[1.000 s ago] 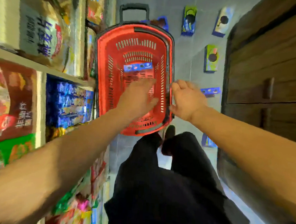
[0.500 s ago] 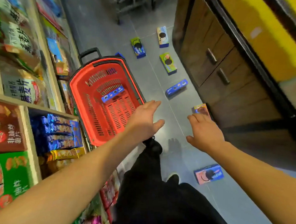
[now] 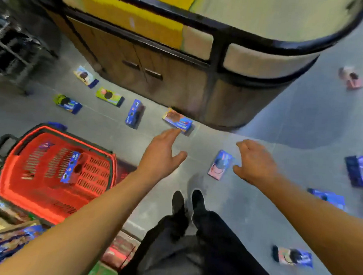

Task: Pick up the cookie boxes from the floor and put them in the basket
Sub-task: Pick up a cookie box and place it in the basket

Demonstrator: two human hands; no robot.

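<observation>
A red basket stands on the floor at the left with one blue cookie box lying inside it. Several cookie boxes lie scattered on the grey floor. A pink and blue box rests between my hands, just left of my right hand. An orange and blue box lies by the counter, just beyond the fingertips of my left hand. Both hands hover above the floor with fingers spread and hold nothing.
A wooden counter with cabinet doors curves across the far side. Shelves of packaged goods line the left edge. More boxes lie at the right, such as one near my legs. My shoes stand below the hands.
The view has swung right, away from the basket. Both hands moved off the basket rim and out over the floor toward the loose boxes.
</observation>
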